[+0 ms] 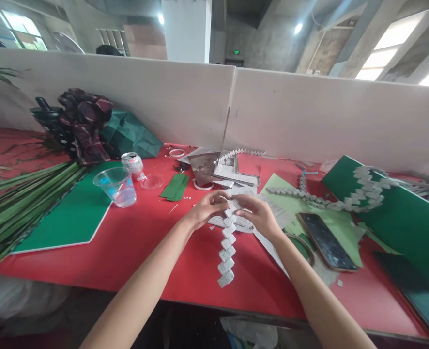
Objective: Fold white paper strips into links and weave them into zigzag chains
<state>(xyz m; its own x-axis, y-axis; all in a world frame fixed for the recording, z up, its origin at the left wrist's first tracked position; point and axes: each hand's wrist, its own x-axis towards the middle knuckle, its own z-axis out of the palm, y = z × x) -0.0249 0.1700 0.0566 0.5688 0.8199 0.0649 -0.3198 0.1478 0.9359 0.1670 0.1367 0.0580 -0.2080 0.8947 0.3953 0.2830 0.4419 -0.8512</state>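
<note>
A zigzag chain of folded printed paper (226, 253) runs from between my hands toward the table's front edge. My left hand (209, 209) pinches its far end from the left, thumb and fingers closed on it. From the right, my right hand (257, 213) grips the same end, its fingertips close to those of my left. Printed paper sheets (245, 224) lie just beneath and behind my hands. A longer folded paper chain (319, 199) stretches over light green paper at the right, reaching up onto a green board (392, 218).
A phone (327, 241) lies to the right of my right forearm. Left are a plastic cup (118, 186), a can (133, 166), green strips (175, 186), a green board (65, 213) and long leaves (29, 208). A white partition (309, 114) stands behind the red table (145, 257).
</note>
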